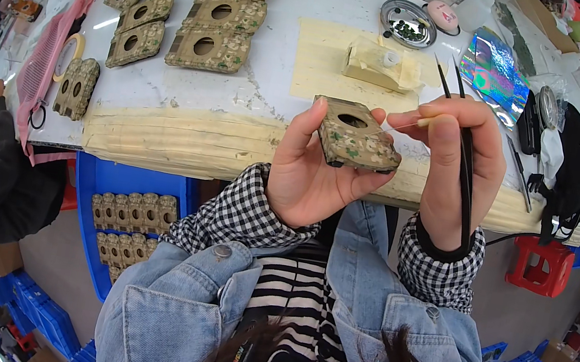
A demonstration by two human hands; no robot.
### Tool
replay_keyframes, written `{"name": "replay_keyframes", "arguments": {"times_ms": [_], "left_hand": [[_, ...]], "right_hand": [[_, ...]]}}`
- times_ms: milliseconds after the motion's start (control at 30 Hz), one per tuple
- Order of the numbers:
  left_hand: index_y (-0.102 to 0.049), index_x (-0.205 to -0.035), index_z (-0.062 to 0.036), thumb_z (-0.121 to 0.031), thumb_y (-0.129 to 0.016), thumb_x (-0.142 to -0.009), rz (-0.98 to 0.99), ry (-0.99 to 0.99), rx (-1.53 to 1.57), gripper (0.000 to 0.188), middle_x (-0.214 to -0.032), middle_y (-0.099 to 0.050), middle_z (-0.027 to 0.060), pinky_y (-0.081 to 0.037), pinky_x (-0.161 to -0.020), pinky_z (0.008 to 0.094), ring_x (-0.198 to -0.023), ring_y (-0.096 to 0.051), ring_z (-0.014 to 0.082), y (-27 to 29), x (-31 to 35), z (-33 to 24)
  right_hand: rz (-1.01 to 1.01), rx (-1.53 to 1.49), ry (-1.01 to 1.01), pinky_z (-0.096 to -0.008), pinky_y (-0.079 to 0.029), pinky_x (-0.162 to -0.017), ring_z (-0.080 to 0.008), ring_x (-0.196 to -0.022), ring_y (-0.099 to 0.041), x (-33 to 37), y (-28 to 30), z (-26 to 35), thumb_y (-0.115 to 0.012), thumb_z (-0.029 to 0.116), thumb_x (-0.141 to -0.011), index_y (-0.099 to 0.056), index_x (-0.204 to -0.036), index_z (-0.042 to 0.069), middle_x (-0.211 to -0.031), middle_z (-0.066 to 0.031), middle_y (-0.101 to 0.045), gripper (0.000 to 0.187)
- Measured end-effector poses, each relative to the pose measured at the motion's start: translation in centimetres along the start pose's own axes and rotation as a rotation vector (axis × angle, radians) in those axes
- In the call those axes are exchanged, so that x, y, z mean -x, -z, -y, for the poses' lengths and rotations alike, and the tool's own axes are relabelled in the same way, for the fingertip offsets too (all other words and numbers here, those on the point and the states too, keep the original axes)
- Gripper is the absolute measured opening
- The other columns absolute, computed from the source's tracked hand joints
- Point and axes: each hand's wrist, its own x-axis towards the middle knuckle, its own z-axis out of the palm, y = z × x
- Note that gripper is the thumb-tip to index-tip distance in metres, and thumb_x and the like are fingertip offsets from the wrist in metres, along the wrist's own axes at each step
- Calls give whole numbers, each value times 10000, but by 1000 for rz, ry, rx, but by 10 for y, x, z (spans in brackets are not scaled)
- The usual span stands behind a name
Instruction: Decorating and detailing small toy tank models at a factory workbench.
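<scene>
A camouflage-painted model tank hull with a round hole in its top is gripped by the fingers and thumb of my left hand, just over the table's near edge. Between thumb and forefinger, my right hand pinches a thin needle-like tool with a pale handle; its fine tip reaches the hull's right side near the hole. Black tweezers are also tucked in that hand, their points facing away from me. Beyond the hull, a block wrapped in pale tape bears a small clear cap.
More camouflage hulls lie in groups at left. At back right are a round dish of small dark green pieces and a holographic sheet. A blue tray below holds several hulls. Another person's dark sleeve is at far left.
</scene>
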Motion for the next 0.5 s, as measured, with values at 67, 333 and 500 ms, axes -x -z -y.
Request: {"name": "replay_keyframes", "arguments": {"times_ms": [67, 333, 500], "left_hand": [[-412, -1293, -12, -444, -348, -962, -27, 1, 0, 548, -1263, -510, 114, -451, -981, 446, -1140, -534, 278, 1, 0, 0], [-411, -1303, -28, -448, -340, -964, -56, -1, 19, 545, -1286, -503, 72, -455, -977, 442, -1143, -533, 282, 1, 0, 0], [-410, -1301, -26, -454, -340, -962, -31, -8, 4, 551, -1275, -506, 90, -456, -976, 441, -1134, -538, 270, -1, 0, 1]], "right_hand": [[-16, -8, -8, -218, -475, -715, -105, -780, -599, -1, 2, -1, -542, 63, -918, -552, -942, -27, -842, -73, -626, 94], [69, 94, -2, -185, -442, -684, -67, -749, -551, -1, 1, -2, -552, 60, -913, -555, -928, -26, -825, -50, -619, 88], [71, 102, -10, -181, -436, -658, -61, -728, -543, -1, 1, -3, -553, 55, -911, -559, -921, -26, -809, -42, -609, 82]]}}
